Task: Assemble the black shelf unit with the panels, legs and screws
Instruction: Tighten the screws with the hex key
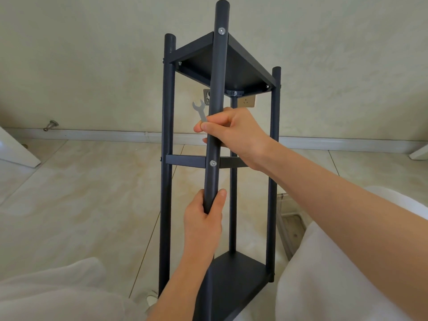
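Evidently late in assembly: the black shelf unit (pixel 245 68) fills mid-frame and looks all but complete. The left hand (pixel 203 218) wraps the near leg (pixel 216 89) at 6 o'clock of its middle screw (pixel 213 163). The right hand (pixel 236 133) grips at 12, pinching a wrench (pixel 199 110). Next, likely checking that screw's tightness.

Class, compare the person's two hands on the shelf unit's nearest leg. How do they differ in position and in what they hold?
The right hand grips the nearest leg above the middle panel; the left hand grips it below that panel. The right hand also holds a wrench; the left hand holds only the leg. Both wrap round the same leg.
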`<state>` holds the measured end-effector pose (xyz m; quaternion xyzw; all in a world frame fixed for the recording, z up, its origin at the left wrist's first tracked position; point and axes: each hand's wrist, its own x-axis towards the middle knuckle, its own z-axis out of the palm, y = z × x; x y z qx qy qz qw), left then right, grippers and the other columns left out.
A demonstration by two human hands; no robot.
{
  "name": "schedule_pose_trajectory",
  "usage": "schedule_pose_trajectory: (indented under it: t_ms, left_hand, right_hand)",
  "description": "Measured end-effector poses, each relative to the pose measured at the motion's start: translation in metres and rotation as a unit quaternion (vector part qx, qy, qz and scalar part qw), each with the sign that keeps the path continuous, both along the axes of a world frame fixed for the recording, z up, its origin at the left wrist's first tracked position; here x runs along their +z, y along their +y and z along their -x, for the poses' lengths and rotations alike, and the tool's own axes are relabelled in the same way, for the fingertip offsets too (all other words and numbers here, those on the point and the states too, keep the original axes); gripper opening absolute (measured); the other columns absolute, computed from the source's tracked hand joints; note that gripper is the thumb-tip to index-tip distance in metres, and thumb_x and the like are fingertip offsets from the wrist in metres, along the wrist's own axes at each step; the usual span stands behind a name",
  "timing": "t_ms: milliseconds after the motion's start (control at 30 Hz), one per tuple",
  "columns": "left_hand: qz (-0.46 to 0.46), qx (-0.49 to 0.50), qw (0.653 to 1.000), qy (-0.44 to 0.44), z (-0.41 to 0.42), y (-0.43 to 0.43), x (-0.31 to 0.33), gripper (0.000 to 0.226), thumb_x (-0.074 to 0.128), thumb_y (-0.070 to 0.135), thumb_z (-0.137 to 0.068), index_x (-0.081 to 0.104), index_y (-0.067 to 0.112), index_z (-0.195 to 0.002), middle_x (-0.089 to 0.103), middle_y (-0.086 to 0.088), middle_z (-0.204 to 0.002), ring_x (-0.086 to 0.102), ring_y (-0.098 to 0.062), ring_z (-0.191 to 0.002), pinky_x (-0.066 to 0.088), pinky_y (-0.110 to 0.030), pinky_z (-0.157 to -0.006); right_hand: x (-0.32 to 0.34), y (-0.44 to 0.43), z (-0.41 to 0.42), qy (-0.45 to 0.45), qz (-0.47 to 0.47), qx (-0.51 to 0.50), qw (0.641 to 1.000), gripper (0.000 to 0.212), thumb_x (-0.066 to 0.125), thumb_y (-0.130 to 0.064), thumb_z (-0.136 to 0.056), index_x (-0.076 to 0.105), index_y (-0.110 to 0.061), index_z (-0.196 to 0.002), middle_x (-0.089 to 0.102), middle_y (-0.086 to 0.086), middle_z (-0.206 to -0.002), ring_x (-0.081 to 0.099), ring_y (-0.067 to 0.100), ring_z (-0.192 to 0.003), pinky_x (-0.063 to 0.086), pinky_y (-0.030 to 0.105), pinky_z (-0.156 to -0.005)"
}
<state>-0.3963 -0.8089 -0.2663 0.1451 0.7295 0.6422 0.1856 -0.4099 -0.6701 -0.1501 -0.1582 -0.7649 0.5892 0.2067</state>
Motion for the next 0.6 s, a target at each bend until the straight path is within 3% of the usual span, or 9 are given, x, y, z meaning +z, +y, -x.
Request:
schedule_pose_trajectory:
  t_ms: [67,167,367,600]
  left_hand:
    - [-0.003,-0.004,1.000,-0.005,0.000,-0.001,-0.001,0.021,0.062,0.037,-0.093,0.060,0.016,-0.088,0.043,0.003,-0.054,0.040,-0.011,-0.046,0.038,-0.023,-0.045]
    - [-0.004,-0.008,1.000,0.002,0.000,-0.001,-0.002,0.023,0.061,0.038,-0.094,0.059,0.016,-0.088,0.044,0.003,-0.055,0.040,-0.010,-0.047,0.038,-0.024,-0.046]
    - [-0.005,-0.019,1.000,0.005,-0.003,-0.002,-0.003,0.026,0.062,0.043,-0.090,0.058,0.017,-0.085,0.044,0.005,-0.053,0.042,-0.010,-0.045,0.038,-0.024,-0.046]
    - [0.000,-0.017,1.000,-0.009,-0.003,-0.008,-0.004,0.042,0.071,0.050,-0.074,0.057,0.011,-0.083,0.044,-0.003,-0.059,0.041,-0.011,-0.045,0.041,-0.021,-0.045]
  right_hand:
    - [0.000,0.001,-0.001,-0.004,-0.007,0.002,1.000,0.013,0.067,-0.017,-0.092,0.079,-0.015,-0.097,0.064,-0.025,-0.066,0.066,0.019,-0.090,0.057,0.041,-0.091]
    - [-0.001,0.002,-0.004,-0.001,-0.008,0.006,1.000,0.012,0.067,-0.017,-0.092,0.079,-0.016,-0.096,0.064,-0.013,-0.077,0.065,0.025,-0.093,0.056,0.043,-0.091]
    - [-0.004,0.005,-0.011,-0.011,-0.003,0.016,1.000,0.012,0.067,-0.018,-0.092,0.078,-0.016,-0.096,0.063,-0.004,-0.094,0.064,0.022,-0.099,0.055,0.041,-0.094]
    - [-0.007,0.005,-0.025,-0.005,0.074,0.057,0.996,0.014,0.064,-0.016,-0.093,0.076,-0.012,-0.100,0.065,0.004,-0.111,0.066,0.018,-0.101,0.053,0.012,-0.068]
